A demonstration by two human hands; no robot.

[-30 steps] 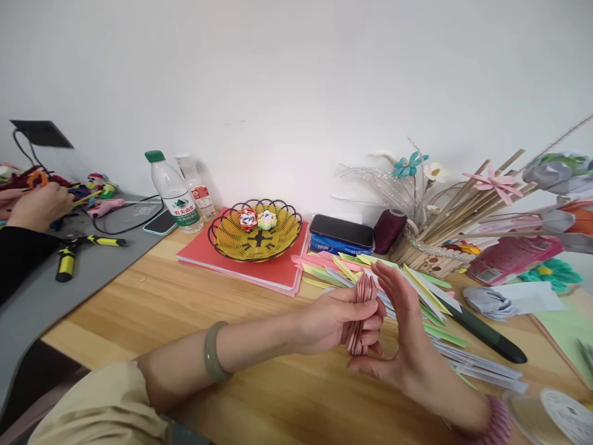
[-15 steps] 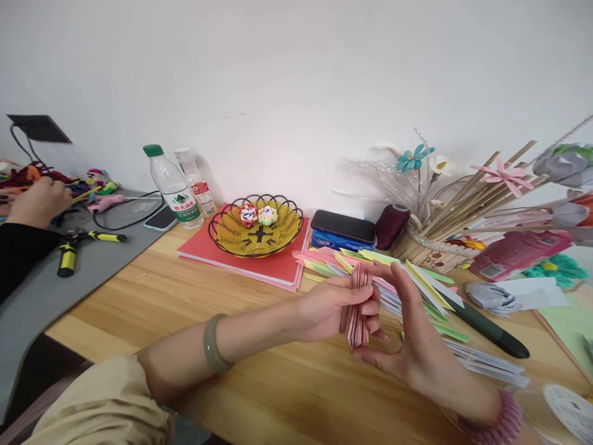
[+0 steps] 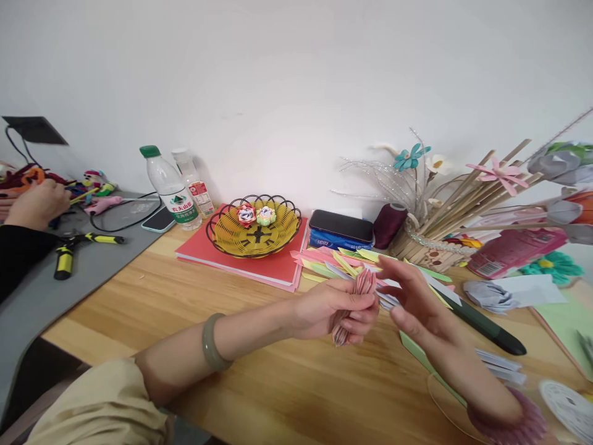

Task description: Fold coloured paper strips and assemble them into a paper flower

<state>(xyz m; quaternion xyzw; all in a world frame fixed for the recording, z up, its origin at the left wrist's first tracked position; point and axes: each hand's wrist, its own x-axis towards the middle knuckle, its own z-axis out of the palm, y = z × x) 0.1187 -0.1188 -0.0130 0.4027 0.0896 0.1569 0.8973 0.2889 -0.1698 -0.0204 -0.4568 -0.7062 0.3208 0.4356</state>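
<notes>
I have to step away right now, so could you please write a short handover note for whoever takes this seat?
Left hand: closed on the striped folded paper bundle, held above the wooden table.
Right hand: open, fingers spread, just right of the bundle; contact unclear.
Loose coloured paper strips lie behind the hands.
Done: two paper flowers sit in the yellow basket.
Left: the bundle is not yet opened into a flower.

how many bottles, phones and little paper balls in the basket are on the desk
bottles: 2
phones: 2
paper balls in the wire basket: 2
total: 6
</notes>
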